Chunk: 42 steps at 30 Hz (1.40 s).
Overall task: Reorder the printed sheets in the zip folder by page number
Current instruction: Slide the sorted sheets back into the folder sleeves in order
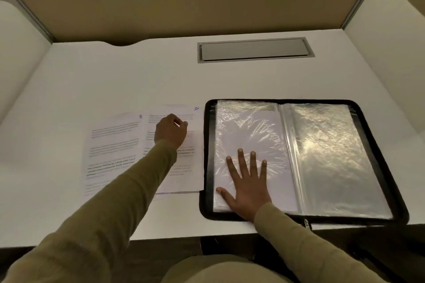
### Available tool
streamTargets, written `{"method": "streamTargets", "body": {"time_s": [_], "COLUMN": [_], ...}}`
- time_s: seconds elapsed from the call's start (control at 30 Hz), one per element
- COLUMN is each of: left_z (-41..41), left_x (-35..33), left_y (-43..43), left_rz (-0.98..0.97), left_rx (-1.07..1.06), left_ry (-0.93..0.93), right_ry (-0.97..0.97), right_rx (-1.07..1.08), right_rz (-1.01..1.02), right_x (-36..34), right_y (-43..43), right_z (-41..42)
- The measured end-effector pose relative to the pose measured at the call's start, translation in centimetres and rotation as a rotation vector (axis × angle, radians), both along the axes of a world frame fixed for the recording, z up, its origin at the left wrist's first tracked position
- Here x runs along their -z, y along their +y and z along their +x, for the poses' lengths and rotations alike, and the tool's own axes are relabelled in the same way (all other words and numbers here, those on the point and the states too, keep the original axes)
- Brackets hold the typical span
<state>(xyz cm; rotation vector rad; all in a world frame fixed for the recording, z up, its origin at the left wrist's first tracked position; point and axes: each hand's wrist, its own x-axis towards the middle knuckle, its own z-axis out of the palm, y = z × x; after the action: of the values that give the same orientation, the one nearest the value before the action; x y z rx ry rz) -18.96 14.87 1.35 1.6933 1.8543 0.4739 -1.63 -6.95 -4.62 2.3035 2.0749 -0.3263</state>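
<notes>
An open black zip folder (208,145) with clear plastic sleeves lies on the white bench (138,76). The right hand (248,190) presses flat on it, fingers spread. The left hand (171,131) curls over white printed sheets (112,145) just beside the folder; I cannot tell whether it grips them.

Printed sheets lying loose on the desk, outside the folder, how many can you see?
2: the sheet marked 8 lies left; the sheet marked 10 overlaps its right edge, next to the zip folder. Edges below hint more may be hidden underneath.
</notes>
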Motion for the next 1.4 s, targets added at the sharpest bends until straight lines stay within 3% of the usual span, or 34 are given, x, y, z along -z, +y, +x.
{"method": "streamTargets", "body": {"time_s": [0.23,0.57,0.83,1.13,1.4], "left_z": [-7.0,-12.3,-17.1,-18.7,-20.1], "left_x": [1.1,1.3,1.8,0.5,-1.3], "left_y": [1.6,2.4,3.2,3.6,5.1], "left_rz": [0.114,-0.130,-0.285,-0.293,-0.108], "left_rx": [-0.129,-0.355,-0.606,-0.613,-0.627], "left_ry": [0.296,0.433,0.393,0.343,0.110], "right_ry": [0.055,0.121,0.056,0.102,0.093], "right_rx": [-0.035,-0.256,-0.310,-0.298,-0.291], "right_rz": [0.042,0.029,-0.025,-0.028,-0.058], "right_x": [-1.1,-1.5,-0.9,-2.0,-2.2], "right_y": [1.7,4.7,5.5,6.4,6.4], "right_z": [-2.3,-6.4,-7.1,-7.3,-7.3]}}
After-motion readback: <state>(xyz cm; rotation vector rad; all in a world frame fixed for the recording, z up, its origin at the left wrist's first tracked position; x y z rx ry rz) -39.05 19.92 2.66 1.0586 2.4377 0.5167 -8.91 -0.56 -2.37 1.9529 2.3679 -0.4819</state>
